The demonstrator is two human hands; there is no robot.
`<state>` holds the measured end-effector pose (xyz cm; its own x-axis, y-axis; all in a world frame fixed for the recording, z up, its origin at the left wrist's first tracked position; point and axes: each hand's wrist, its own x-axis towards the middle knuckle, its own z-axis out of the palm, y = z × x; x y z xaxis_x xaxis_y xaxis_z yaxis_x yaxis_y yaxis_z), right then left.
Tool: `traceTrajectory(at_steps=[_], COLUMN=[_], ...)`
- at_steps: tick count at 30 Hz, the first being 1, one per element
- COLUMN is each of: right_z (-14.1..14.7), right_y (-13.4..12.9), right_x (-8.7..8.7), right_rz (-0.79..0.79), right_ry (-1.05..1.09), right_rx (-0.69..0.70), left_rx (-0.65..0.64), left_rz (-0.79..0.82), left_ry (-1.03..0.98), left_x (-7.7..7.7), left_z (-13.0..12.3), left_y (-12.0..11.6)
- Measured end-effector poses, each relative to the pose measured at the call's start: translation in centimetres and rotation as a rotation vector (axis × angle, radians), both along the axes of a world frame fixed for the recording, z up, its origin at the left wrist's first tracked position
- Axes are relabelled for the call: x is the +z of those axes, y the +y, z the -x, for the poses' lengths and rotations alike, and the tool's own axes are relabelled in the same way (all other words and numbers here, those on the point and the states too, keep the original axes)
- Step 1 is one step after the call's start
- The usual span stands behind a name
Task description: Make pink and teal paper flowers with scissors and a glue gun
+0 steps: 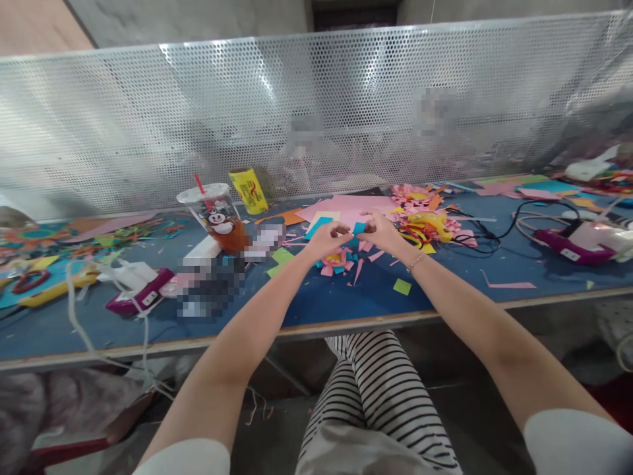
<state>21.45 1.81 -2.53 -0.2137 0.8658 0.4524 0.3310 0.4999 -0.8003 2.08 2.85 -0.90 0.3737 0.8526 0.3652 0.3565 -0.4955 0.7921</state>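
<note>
Between my two hands is a small blue paper piece (359,228), held at its edges above the blue table (341,300). My left hand (327,239) pinches its left side with bent fingers. On the other side, my right hand (378,231) has thumb and fingertips closed on the piece. Just below my left hand lies a pink and blue paper flower (337,262) with a yellow middle. A green paper square (402,286) lies below my right hand. Behind the hands is a stack of pink paper sheets (346,206).
At the left stand a lidded plastic cup (220,221) with a red straw and a yellow box (248,191). Purple power strips (141,293) with cables lie on both sides. Pink paper flowers (415,196) lie behind my right hand. A perforated metal screen (247,99) edges the table's back.
</note>
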Motion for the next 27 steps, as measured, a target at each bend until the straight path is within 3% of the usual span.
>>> traceTrajectory(at_steps=[3, 8, 12, 15, 21, 24, 26, 27], right_z=[0.5, 0.5, 0.5, 0.6, -1.6, -5.8, -9.4, -11.2], right_y=[-0.3, 0.1, 0.4, 0.6, 1.8, 2.5, 2.8, 2.9], right_x=[0.1, -0.1, -0.4, -0.6, 0.1, 1.0, 1.1, 1.0], right_rz=[0.002, 0.035, 0.137, 0.152, 0.186, 0.068, -0.059, -0.049], right_ry=[0.052, 0.069, 0.078, 0.049, 0.0, -0.137, -0.374, -0.51], right_rx=[0.074, 0.098, 0.186, 0.172, -0.145, -0.462, -0.732, -0.819], left_rx=[-0.078, -0.013, -0.034, -0.041, 0.047, 0.084, 0.108, 0.119], left_rz=[0.046, 0.046, 0.083, 0.095, 0.141, 0.167, 0.177, 0.18], left_ry=[-0.02, -0.055, -0.117, -0.173, -0.39, -0.442, -0.453, -0.454], left_x=[-0.5, -0.5, 0.2, 0.2, -0.4, -0.3, -0.2, -0.2], left_z=[-0.6, -0.4, -0.2, -0.1, 0.6, 1.0, 1.1, 1.1], left_y=[-0.3, -0.3, -0.6, -0.5, 1.0, 1.3, 1.3, 1.2])
